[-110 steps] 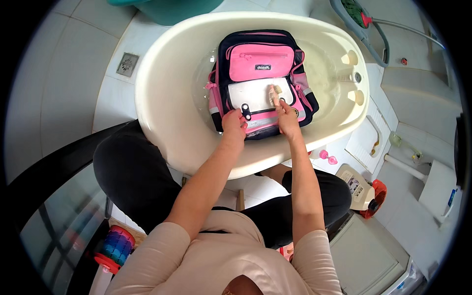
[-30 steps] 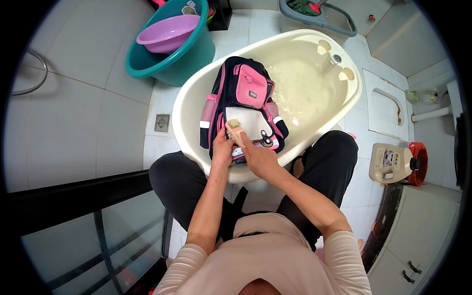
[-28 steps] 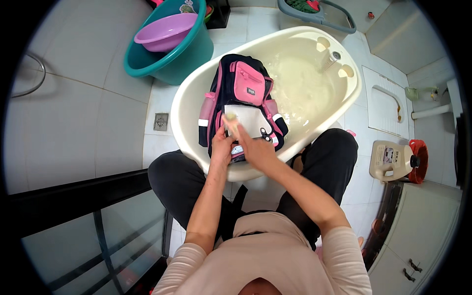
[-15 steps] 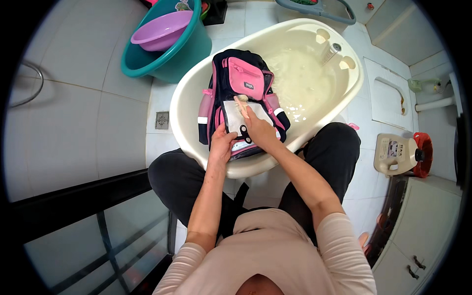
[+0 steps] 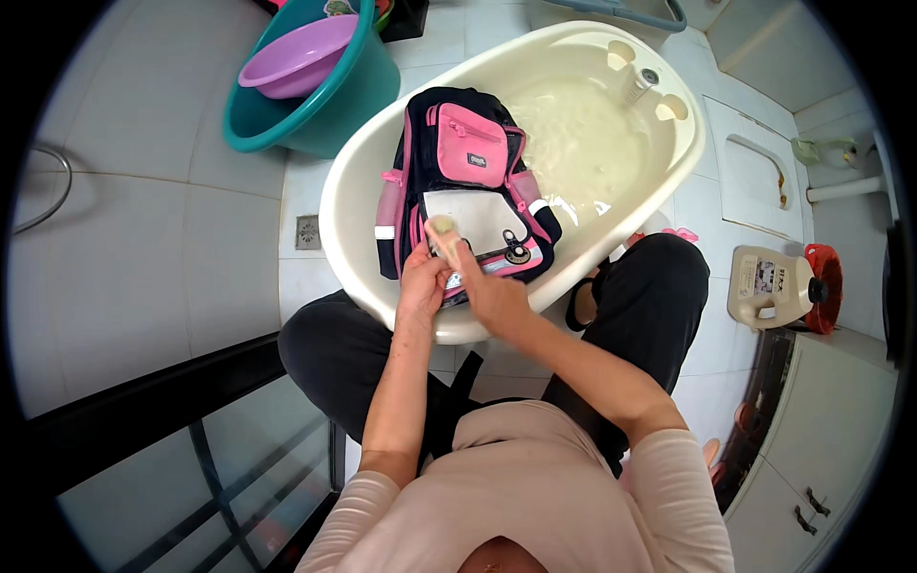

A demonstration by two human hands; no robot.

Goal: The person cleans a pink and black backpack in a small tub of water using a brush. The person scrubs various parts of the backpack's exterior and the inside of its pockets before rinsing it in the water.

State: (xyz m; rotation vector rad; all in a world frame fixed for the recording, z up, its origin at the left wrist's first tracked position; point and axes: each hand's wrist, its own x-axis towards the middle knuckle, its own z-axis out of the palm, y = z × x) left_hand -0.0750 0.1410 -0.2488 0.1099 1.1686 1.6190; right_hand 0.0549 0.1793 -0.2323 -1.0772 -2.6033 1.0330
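Note:
A dark navy and pink backpack (image 5: pixel 472 155) lies in the near-left part of a cream tub (image 5: pixel 346 181). Its lower front has a light grey panel (image 5: pixel 468 208) with a dark round charm (image 5: pixel 517 250) at its lower right. My right hand (image 5: pixel 499 302) is closed around a scrubbing brush with a pale pink handle (image 5: pixel 445 241). The brush is over the panel's lower left corner, close to my left fingers. My left hand (image 5: pixel 420 283) pinches the backpack's lower left edge. Cloudy water (image 5: pixel 597 143) fills the tub's far right part.
A teal bucket (image 5: pixel 330 119) with a purple basin (image 5: pixel 296 59) stands at far left. To the right are a beige jug (image 5: pixel 767 286), a red bin (image 5: pixel 825 286) and a squat toilet (image 5: pixel 755 177). A floor drain (image 5: pixel 307 232) lies left of the tub.
My right hand has moved the brush left and toward me, from the panel's top to its lower left corner. The charm has shifted right. My left hand stays at the backpack's edge.

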